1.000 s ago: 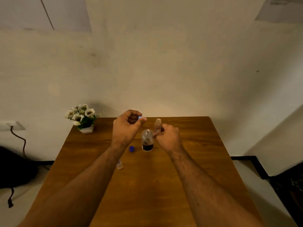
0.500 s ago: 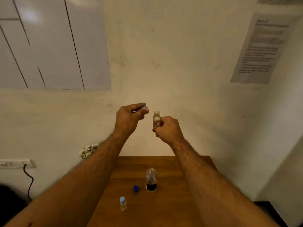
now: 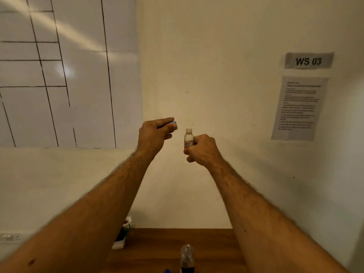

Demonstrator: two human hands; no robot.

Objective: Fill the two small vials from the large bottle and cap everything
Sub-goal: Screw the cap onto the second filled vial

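Right hand [image 3: 202,147] is gripping a small vial [image 3: 188,137] around its lower body, raised well above the counter [image 3: 212,247]. Vial is standing upright, long axis vertical, open mouth pointing up. Left hand [image 3: 153,134] is pinching a light blue cap [image 3: 175,124] beside the mouth, not touching. Judgement: vial is light, rigid, probably slippery and breakable; hold at mid-body, keeping the neck free. Large bottle [image 3: 187,258] is standing uncapped on the counter.

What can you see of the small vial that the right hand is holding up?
The small vial is clear, glass or plastic by its look, with a narrow threaded neck and a small label. Its mouth is open, with no cap on it. It stands upright in the air before the wall, well above the table. The right hand grips its lower part. How full it is cannot be told.
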